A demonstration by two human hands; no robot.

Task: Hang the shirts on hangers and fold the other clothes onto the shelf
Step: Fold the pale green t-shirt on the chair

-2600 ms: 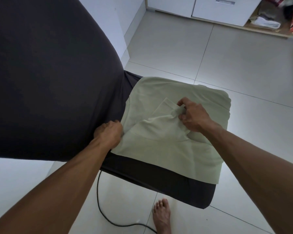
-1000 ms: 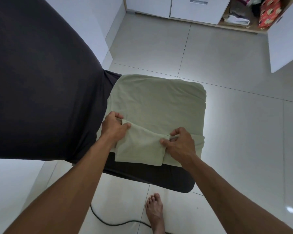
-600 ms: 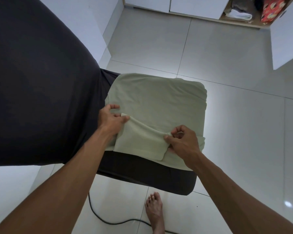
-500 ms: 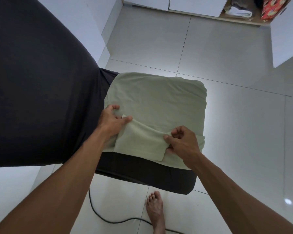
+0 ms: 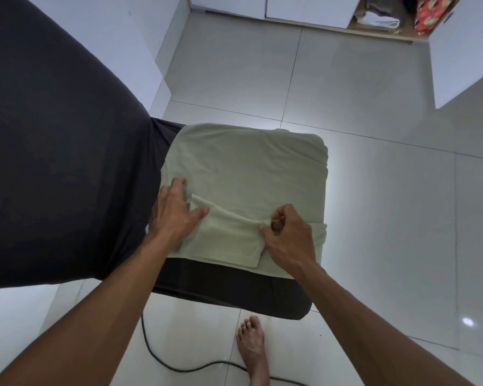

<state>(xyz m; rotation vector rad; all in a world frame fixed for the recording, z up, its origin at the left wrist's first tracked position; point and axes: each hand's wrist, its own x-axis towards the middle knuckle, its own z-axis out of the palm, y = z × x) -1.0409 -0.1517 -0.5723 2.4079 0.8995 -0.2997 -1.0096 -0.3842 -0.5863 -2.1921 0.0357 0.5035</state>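
Garment (image 5: 246, 168), pale green, lies spread over the end of a dark padded surface (image 5: 229, 291) — whether bed or bench I cannot tell; the rest of that dark cover bulks up large at 9 to 10 o'clock.

Head view only:
- A folded flap (image 5: 229, 240) of the same cloth sits on the near part of the garment, at about 6 o'clock of its middle. Its long axis runs across, 9 to 3 o'clock, slightly tilted up at the left end.
- Left hand (image 5: 173, 215): fingers straight and spread, palm down, pressing the flap's left end and the cloth under it.
- Right hand (image 5: 287, 240): fingers curled, thumb and forefinger pinching the flap's upper right corner, a little slack raised there.
- The hands sit at opposite ends of the flap, so each is nearest its own end; the bulk of the garment lies beyond both, toward 12 o'clock.
- Open shelf (image 5: 382, 30) with folded items, far off at 1 o'clock across the tiled floor (image 5: 374, 190).
- Bare foot (image 5: 253, 346) and a dark cable (image 5: 179, 367) on the floor at 6 o'clock.

Judgement: folding is mid-way. The next fold likely carries the near edge away toward 12 o'clock, with both ends moving evenly or the flap skews.
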